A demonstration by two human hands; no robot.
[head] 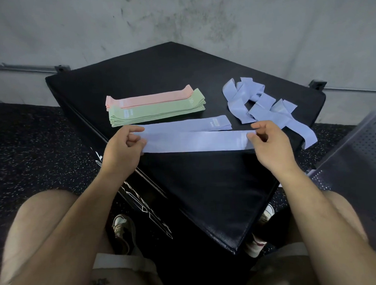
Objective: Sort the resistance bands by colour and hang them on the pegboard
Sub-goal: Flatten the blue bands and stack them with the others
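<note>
Lilac band (195, 142) flat, stretched between my hands.
Left hand (120, 149), right hand (269, 145) each pinch an end; left sits over black box (206, 195) edge, open top nearer me.

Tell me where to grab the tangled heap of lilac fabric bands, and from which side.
Likely best: pinch the loose tail of the tangled heap of lilac fabric bands where it droops over the black padded box's right edge, coming from the right. That strip lies free of the knot.
</note>
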